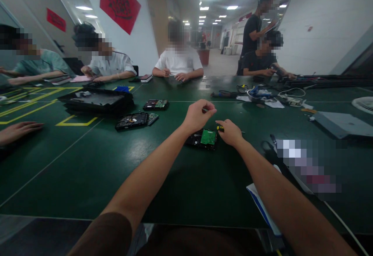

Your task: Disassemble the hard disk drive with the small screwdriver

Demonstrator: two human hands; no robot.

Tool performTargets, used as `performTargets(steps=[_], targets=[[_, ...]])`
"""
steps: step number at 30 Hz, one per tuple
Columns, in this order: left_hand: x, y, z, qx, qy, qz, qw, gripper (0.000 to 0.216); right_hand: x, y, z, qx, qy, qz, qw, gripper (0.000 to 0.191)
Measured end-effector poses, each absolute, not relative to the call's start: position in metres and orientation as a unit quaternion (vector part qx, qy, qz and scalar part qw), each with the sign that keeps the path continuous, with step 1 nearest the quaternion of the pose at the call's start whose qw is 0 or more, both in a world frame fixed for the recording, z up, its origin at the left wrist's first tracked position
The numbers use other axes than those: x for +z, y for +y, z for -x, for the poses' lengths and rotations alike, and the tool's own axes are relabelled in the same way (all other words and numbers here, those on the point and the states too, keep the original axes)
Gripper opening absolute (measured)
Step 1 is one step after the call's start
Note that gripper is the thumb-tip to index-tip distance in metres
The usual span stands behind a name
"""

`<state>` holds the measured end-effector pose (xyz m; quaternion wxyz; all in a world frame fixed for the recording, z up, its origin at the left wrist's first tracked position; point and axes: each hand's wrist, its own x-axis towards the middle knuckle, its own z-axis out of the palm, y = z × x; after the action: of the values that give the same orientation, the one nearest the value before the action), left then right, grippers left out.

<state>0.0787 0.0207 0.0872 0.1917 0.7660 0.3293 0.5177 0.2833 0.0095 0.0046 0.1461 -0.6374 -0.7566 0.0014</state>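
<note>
A hard drive with a green circuit board (pixel 208 136) lies on the green table in front of me. Above its far left part is my left hand (pixel 198 116), fingers curled and fingertips pinched together; whatever they may hold is too small to make out. My right hand (pixel 231 132) is closed around a screwdriver (pixel 220 128) with a yellow and black handle, just right of the drive. The screwdriver's thin shaft shows beyond the hand, pointing right.
Left of centre lie two more drives (pixel 132 121) (pixel 156 104), a loose circuit board (pixel 152 119) and black trays (pixel 96 100). To the right are cables (pixel 262 93) and a grey flat case (pixel 344 124). A co-worker's hand (pixel 21 132) rests at the left. Several people sit across.
</note>
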Motion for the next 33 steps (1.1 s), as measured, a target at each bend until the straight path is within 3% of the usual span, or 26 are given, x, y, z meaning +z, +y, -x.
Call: performTargets(steps=[11, 23, 28, 33], targets=[[0.090, 0.018, -0.078, 0.515, 0.332, -0.767, 0.192, 0.008, 0.006, 0.021, -0.283, 0.039, -0.748, 0.649, 0.131, 0.043], [0.091, 0.020, -0.073, 0.502, 0.299, -0.789, 0.191, 0.010, -0.004, 0.016, -0.291, -0.009, -0.760, 0.631, 0.156, 0.022], [0.090, 0.024, -0.065, 0.409, 0.320, -0.838, 0.170, 0.012, -0.004, 0.016, -0.293, -0.010, -0.761, 0.631, 0.152, 0.020], [0.059, 0.020, -0.040, 0.299, 0.360, -0.875, 0.122, 0.034, -0.002, 0.016, -0.292, -0.003, -0.744, 0.651, 0.151, 0.019]])
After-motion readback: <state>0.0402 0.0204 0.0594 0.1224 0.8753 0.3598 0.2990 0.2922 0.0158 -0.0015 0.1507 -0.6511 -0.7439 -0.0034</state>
